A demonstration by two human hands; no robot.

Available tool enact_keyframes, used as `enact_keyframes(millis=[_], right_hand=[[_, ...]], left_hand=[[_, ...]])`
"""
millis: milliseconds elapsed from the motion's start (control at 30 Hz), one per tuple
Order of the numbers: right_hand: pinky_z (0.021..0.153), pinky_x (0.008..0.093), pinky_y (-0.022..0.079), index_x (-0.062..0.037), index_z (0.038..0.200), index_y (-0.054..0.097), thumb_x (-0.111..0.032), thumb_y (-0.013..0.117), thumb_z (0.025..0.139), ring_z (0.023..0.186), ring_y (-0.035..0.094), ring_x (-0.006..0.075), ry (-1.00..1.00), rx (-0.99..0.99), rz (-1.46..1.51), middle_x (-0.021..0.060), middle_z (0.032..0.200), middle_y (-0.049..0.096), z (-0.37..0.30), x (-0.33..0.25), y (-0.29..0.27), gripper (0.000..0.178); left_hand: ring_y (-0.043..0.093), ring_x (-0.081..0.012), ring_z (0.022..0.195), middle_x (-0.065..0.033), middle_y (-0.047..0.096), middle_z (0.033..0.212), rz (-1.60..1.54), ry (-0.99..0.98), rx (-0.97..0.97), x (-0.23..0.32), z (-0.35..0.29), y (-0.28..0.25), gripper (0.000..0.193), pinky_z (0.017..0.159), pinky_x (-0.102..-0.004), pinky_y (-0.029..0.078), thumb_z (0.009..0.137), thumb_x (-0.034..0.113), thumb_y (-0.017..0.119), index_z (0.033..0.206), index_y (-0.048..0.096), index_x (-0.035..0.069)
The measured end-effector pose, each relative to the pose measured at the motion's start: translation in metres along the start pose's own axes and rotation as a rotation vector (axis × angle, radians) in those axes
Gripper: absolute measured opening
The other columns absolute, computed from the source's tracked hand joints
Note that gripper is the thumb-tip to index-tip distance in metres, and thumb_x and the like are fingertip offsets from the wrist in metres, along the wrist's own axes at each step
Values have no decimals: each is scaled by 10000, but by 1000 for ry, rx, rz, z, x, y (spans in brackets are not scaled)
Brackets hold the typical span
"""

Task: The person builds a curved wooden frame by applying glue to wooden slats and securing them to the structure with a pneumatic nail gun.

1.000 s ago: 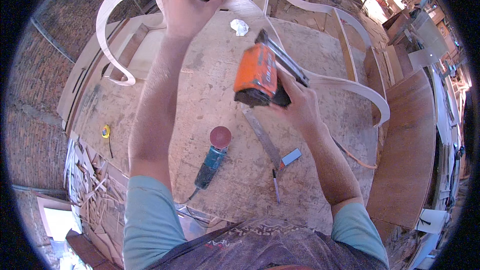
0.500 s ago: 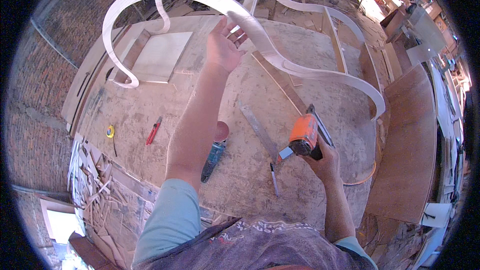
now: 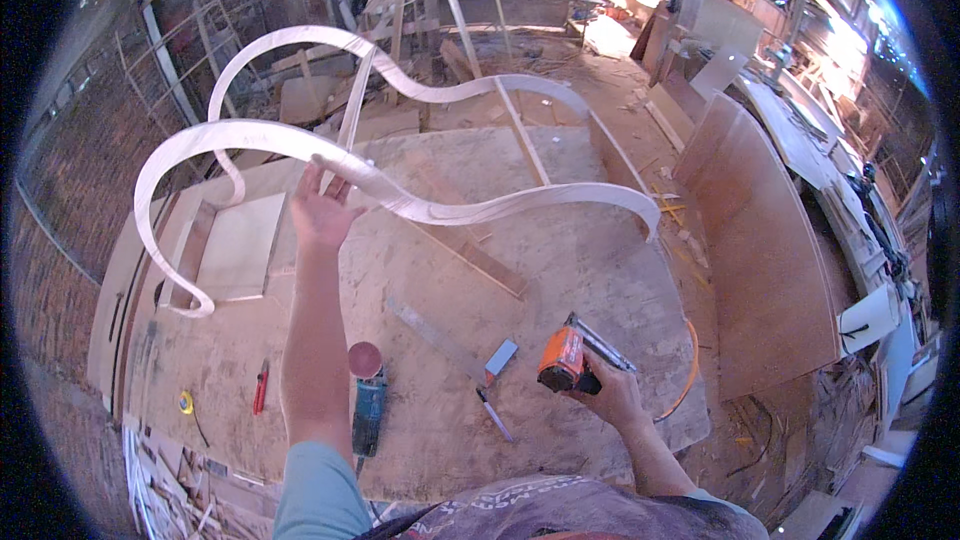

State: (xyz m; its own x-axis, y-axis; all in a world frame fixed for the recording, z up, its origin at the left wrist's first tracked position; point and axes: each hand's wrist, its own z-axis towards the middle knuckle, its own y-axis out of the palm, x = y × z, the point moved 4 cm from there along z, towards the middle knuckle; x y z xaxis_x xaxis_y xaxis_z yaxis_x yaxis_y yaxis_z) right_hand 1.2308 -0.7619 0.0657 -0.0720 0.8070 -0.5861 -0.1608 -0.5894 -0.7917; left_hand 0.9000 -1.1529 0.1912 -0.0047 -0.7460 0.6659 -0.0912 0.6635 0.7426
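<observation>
A large pale wooden frame [image 3: 480,211] of wavy curved strips, joined by crosspieces, stands on the worktable. My left hand [image 3: 326,212] is raised at the near strip, its fingers spread at the strip's lower edge; whether they bear on it is hard to tell. My right hand [image 3: 612,390] grips an orange and black nail gun [image 3: 566,358], held above the right part of the table. An orange hose [image 3: 692,370] curves near my right forearm. A blue-green angle grinder [image 3: 369,410] with a round sanding disc lies below my left forearm.
On the wooden worktable [image 3: 420,480] lie a red cutter [image 3: 261,388], a yellow tape measure [image 3: 186,402], a metal ruler [image 3: 430,335], a pen [image 3: 494,414], a small blue-and-white box [image 3: 501,361] and a wooden strip [image 3: 480,265]. A brown plywood sheet [image 3: 760,250] leans at the right.
The view has tilted up and swung right, bringing more of the frame and workshop into sight. My left hand stays by the near strip; my right hand still holds the nail gun.
</observation>
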Motion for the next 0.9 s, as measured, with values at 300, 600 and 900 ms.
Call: enact_keyframes(millis=[300, 600, 900], right_hand=[[900, 427, 546, -114, 1392, 565, -424, 884, 706, 1048, 691, 350, 83, -74, -127, 170, 1153, 712, -39, 16, 5, 818], [808, 471, 557, -110, 1381, 583, -337, 821, 738, 915, 711, 388, 116, -132, -167, 207, 982, 729, -50, 70, 16, 722], [705, 487, 549, -89, 1419, 539, -409, 755, 792, 811, 710, 375, -45, -196, -323, 183, 901, 720, -38, 152, 50, 736]], left_hand=[[467, -213, 1244, -36, 549, 1266, 217, 160, 259, 32, -39, -101, 562, 1123, -590, 210, 900, 453, 630, 1375, 547, 164], [609, -130, 912, -21, 643, 983, 471, 442, 567, 43, -259, -207, 284, 820, -310, 477, 932, 227, 657, 1165, 668, 65], [585, -107, 675, -9, 660, 758, 948, 438, 1267, -70, -575, -422, 144, 635, -284, 484, 901, 129, 681, 916, 716, -10]])
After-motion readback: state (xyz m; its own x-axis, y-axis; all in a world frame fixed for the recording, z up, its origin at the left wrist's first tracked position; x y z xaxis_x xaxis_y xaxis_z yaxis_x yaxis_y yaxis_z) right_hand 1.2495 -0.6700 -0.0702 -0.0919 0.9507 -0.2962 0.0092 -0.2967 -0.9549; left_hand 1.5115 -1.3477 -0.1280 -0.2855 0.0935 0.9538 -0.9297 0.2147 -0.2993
